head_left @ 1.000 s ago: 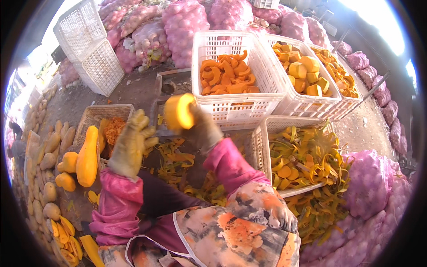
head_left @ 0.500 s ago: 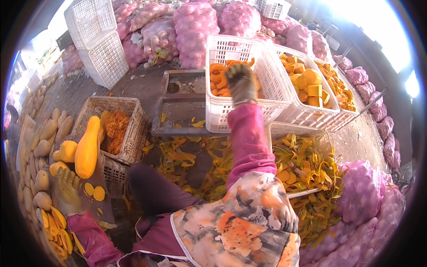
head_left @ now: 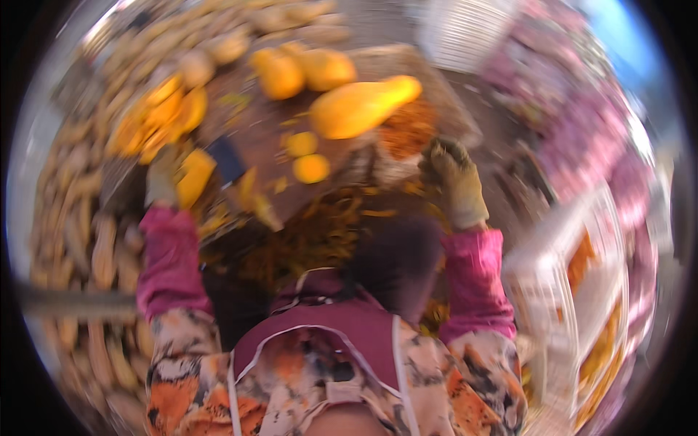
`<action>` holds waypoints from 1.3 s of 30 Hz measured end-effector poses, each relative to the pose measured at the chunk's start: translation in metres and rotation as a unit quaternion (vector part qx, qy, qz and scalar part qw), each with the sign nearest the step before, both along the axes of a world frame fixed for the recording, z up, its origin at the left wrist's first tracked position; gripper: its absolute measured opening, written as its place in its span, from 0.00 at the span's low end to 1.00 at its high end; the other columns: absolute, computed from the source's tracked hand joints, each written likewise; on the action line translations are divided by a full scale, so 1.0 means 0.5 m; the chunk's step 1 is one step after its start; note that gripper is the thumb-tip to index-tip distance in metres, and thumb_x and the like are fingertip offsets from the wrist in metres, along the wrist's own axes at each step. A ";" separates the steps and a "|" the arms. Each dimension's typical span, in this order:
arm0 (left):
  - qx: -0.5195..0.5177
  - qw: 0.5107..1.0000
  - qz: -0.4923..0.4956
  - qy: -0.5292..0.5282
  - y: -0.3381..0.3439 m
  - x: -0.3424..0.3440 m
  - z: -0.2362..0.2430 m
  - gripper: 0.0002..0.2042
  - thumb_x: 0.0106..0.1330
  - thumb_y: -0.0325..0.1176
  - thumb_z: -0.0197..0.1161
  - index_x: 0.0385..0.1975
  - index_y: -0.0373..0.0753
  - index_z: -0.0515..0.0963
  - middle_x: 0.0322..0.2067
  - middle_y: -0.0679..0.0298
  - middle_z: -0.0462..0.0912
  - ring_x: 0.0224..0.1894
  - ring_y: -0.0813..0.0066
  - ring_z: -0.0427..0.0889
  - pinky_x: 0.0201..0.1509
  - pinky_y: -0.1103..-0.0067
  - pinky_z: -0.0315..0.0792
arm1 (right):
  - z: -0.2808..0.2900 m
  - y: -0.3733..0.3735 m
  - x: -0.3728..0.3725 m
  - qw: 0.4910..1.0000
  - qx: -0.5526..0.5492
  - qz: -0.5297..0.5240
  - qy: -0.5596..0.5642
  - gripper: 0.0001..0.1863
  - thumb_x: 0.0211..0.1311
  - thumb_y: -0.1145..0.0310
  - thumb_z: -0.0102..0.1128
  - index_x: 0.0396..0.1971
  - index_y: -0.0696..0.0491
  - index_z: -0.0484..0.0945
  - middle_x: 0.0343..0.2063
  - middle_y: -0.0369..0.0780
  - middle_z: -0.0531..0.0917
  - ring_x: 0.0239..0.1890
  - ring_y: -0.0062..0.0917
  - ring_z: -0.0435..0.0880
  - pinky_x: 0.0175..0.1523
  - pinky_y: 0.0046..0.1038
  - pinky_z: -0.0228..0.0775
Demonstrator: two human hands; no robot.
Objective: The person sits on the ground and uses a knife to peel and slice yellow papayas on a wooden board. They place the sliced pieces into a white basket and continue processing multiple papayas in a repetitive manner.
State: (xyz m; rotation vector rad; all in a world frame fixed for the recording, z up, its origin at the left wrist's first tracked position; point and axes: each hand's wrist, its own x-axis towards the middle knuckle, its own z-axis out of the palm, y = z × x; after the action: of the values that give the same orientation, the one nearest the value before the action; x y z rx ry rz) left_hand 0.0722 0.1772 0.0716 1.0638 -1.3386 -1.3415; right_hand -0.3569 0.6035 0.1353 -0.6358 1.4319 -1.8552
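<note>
My left hand [head_left: 163, 178], gloved and blurred, grips a yellow squash piece [head_left: 190, 178] at the left of a brown board [head_left: 240, 123]. A dark flat blade [head_left: 225, 158] lies just right of that piece. My right hand [head_left: 452, 178], in a stained glove, has curled fingers in the air beside a bin of shredded orange pulp [head_left: 407, 127]; anything inside them is too blurred to make out. On the board are a long yellow squash [head_left: 349, 109], rounder squashes [head_left: 280, 76] and two cut discs [head_left: 311, 168]. Cut orange pieces [head_left: 160, 109] are heaped at upper left.
Whole pale squashes [head_left: 102, 247] pile along the left and far side. A white crate [head_left: 458, 33] stands at the back; more white crates [head_left: 542, 291] with orange pieces are at the right, before pink mesh sacks [head_left: 582, 145]. Peels [head_left: 305, 218] cover the floor around my legs.
My view has swung left toward the board. My right hand, which held a yellow chunk, has left the white crate without it visible. My left hand has gone from open to gripping a piece.
</note>
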 end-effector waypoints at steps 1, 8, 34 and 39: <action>0.005 0.999 0.031 -0.035 -0.016 0.034 -0.015 0.22 0.73 0.47 0.60 0.61 0.44 0.75 0.44 0.64 0.83 0.44 0.73 0.83 0.43 0.80 0.72 | -0.034 -0.070 0.043 0.992 0.064 0.058 0.087 0.18 0.67 0.60 0.62 0.52 0.55 0.77 0.36 0.35 0.80 0.39 0.24 0.81 0.47 0.28 0.76; -0.018 0.939 0.221 -0.264 -0.005 0.188 -0.118 0.22 0.75 0.44 0.56 0.60 0.33 0.72 0.58 0.56 0.78 0.61 0.63 0.76 0.64 0.75 0.68 | -0.157 -0.344 0.289 0.781 0.229 0.240 0.530 0.22 0.59 0.58 0.67 0.51 0.51 0.80 0.47 0.51 0.84 0.52 0.48 0.82 0.56 0.42 0.74; 0.339 0.918 0.193 0.069 -0.019 0.212 -0.156 0.25 0.73 0.58 0.53 0.52 0.42 0.81 0.44 0.59 0.86 0.41 0.69 0.85 0.40 0.72 0.82 | -0.187 -0.842 0.526 0.946 0.127 0.298 -0.020 0.10 0.54 0.75 0.64 0.32 0.49 0.71 0.21 0.31 0.73 0.19 0.19 0.73 0.23 0.24 0.67; 0.095 0.966 0.228 -0.076 -0.050 0.191 -0.077 0.29 0.65 0.53 0.66 0.53 0.33 0.78 0.46 0.51 0.85 0.47 0.62 0.85 0.52 0.71 0.78 | -0.196 -0.855 0.570 0.955 0.141 0.261 -0.028 0.12 0.54 0.78 0.63 0.32 0.47 0.69 0.19 0.31 0.71 0.11 0.19 0.66 0.17 0.25 0.63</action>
State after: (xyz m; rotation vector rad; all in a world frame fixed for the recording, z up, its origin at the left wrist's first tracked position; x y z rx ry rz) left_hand 0.1678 0.1524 0.0329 1.5245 -0.9988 -1.0692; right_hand -0.0721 0.1758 0.0371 -0.7264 1.3015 -1.2232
